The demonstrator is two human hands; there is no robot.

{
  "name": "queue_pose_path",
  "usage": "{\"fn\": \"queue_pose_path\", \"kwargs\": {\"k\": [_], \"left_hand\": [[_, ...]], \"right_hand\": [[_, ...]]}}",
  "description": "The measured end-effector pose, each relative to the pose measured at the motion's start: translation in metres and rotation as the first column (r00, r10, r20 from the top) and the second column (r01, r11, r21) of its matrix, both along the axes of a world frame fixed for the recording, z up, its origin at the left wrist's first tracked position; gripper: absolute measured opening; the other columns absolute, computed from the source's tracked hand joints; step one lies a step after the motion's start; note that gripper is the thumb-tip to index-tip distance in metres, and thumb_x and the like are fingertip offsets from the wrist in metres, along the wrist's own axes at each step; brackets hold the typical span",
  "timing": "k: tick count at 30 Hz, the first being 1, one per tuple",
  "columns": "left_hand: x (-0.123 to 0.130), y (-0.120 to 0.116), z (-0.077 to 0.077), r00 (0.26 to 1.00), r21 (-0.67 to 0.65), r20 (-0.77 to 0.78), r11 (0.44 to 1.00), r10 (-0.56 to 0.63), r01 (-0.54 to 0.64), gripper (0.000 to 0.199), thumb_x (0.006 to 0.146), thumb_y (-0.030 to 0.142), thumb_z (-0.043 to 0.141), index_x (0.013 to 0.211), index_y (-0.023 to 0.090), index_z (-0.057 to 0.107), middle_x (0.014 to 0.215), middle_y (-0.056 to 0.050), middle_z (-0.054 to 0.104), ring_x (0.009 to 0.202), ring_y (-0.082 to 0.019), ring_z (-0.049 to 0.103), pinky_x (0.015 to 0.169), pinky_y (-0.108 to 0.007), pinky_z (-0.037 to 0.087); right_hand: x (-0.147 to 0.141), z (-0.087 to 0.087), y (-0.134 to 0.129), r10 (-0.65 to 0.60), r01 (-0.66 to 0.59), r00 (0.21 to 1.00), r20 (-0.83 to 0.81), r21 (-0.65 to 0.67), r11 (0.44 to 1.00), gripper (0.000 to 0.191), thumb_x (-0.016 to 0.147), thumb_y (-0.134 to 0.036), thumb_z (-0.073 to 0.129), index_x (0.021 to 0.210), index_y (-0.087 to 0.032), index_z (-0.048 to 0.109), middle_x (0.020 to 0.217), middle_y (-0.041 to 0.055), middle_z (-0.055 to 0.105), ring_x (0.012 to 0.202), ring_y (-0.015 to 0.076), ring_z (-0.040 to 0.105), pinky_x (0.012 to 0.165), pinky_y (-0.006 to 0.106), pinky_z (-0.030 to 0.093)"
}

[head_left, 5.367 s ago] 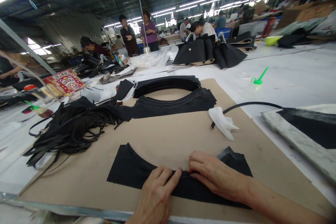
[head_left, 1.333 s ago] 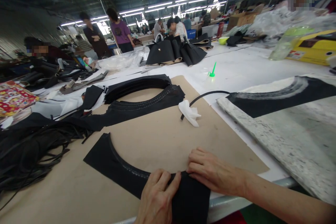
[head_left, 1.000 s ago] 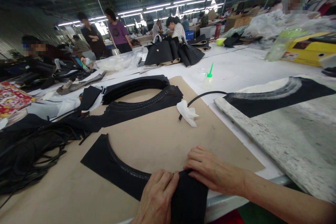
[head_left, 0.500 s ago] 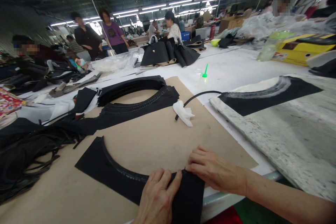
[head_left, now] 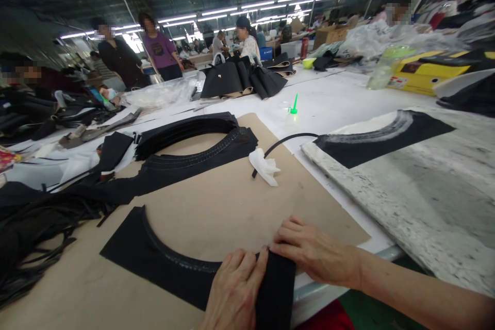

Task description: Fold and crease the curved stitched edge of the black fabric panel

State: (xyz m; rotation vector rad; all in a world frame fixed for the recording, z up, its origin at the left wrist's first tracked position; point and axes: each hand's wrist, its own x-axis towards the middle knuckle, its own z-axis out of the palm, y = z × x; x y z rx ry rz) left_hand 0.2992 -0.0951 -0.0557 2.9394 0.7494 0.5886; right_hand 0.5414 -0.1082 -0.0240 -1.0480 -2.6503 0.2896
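A black panel (head_left: 176,273) with a deep curved cut-out lies on a brown sheet (head_left: 216,216) at the table's near edge. A raised, shiny band follows its inner curve. My left hand (head_left: 235,289) grips that curved rim right of the middle, fingers bent over it and thumb stretched toward the right. Close beside it, my right hand (head_left: 313,250) pinches the same rim near the panel's right end. The tips of the two hands almost meet. What lies beneath the fingers is hidden.
Stacked black curved panels (head_left: 189,134) lie behind, with black strips (head_left: 38,237) heaped at left. A white crumpled scrap (head_left: 265,166) touches a thin black strip. On the right, a stone slab (head_left: 410,185) carries another black panel (head_left: 382,139). A green-tipped bottle (head_left: 294,108) stands beyond.
The view has turned slightly, so the background sits further left. Both hands stay at the panel's rim, and their fingertips have shifted only a little.
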Motion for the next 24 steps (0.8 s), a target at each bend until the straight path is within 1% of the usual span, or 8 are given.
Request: {"fn": "queue_pose_path", "kwargs": {"k": [3,5,9,11,16,18,20,24], "left_hand": [[0.003,-0.001,-0.004,1.0,0.019,0.005,0.999,0.031,-0.031,0.063,0.072,0.001,0.039,0.135,0.01,0.043,0.087,-0.008,0.057,0.077,-0.022,0.049,0.067,-0.034,0.04],[0.004,-0.001,-0.003,1.0,0.041,-0.003,0.999,0.024,-0.024,0.063,0.072,0.001,0.04,0.134,0.01,0.045,0.088,-0.008,0.058,0.078,-0.022,0.049,0.068,-0.034,0.041],[0.006,0.0,0.005,1.0,0.079,-0.011,0.997,0.007,-0.007,0.061,0.069,-0.001,0.042,0.128,0.01,0.051,0.087,-0.007,0.06,0.076,-0.021,0.051,0.067,-0.032,0.043],[0.007,0.001,0.009,1.0,0.108,0.002,0.994,0.007,-0.007,0.059,0.068,-0.001,0.042,0.125,0.01,0.053,0.086,-0.007,0.061,0.074,-0.021,0.052,0.066,-0.032,0.044],[0.01,0.003,0.012,0.999,0.166,0.052,0.986,-0.013,0.004,0.054,0.071,-0.003,0.038,0.121,0.01,0.055,0.101,-0.009,0.065,0.086,-0.021,0.056,0.074,-0.031,0.046],[0.01,0.004,0.011,0.998,0.149,0.056,0.989,-0.03,0.021,0.051,0.075,-0.003,0.037,0.12,0.01,0.055,0.1,-0.008,0.065,0.085,-0.02,0.057,0.074,-0.03,0.047],[0.011,0.004,0.01,0.998,0.133,0.052,0.991,-0.042,0.034,0.047,0.079,-0.002,0.035,0.12,0.008,0.055,0.094,-0.007,0.065,0.08,-0.02,0.057,0.072,-0.03,0.047],[0.012,0.003,0.008,0.998,0.134,0.052,0.99,-0.045,0.038,0.044,0.082,-0.002,0.034,0.121,0.006,0.053,0.087,-0.007,0.064,0.075,-0.019,0.056,0.068,-0.03,0.046]], "right_hand": [[0.0,0.0,-0.002,-0.006,0.006,1.0,-0.007,0.011,1.0,0.032,0.09,-0.008,0.039,0.113,-0.015,0.059,0.093,0.0078,0.06,0.084,0.0196,0.048,0.079,0.036,0.034],[0.001,0.0,-0.004,-0.018,0.018,1.0,-0.02,0.007,1.0,0.034,0.089,-0.008,0.041,0.116,-0.015,0.058,0.094,0.0078,0.061,0.085,0.0191,0.048,0.081,0.036,0.034],[0.007,0.0,-0.007,-0.054,0.053,0.998,-0.042,-0.022,0.998,0.037,0.086,-0.008,0.043,0.119,-0.015,0.058,0.098,0.0085,0.061,0.09,0.0199,0.049,0.085,0.037,0.034],[0.011,0.0,-0.009,-0.099,0.096,0.992,-0.072,-0.047,0.994,0.036,0.088,-0.008,0.042,0.119,-0.016,0.058,0.1,0.0088,0.06,0.091,0.0204,0.05,0.085,0.038,0.034],[0.01,0.004,-0.013,-0.194,0.179,0.967,-0.163,-0.101,0.979,0.033,0.094,-0.009,0.038,0.121,-0.019,0.056,0.1,0.0076,0.059,0.092,0.0204,0.049,0.084,0.037,0.034],[0.005,0.006,-0.013,-0.198,0.186,0.969,-0.145,-0.092,0.978,0.031,0.094,-0.011,0.04,0.118,-0.019,0.056,0.101,0.0074,0.06,0.092,0.0207,0.048,0.085,0.038,0.033],[0.0,0.006,-0.011,-0.182,0.175,0.977,-0.112,-0.071,0.982,0.029,0.093,-0.011,0.041,0.115,-0.019,0.058,0.099,0.0069,0.06,0.091,0.0208,0.048,0.084,0.038,0.033],[-0.005,0.001,-0.009,-0.141,0.141,0.987,-0.073,-0.003,0.99,0.028,0.089,-0.01,0.044,0.11,-0.019,0.061,0.092,0.0061,0.06,0.087,0.0206,0.048,0.082,0.038,0.033]]}}
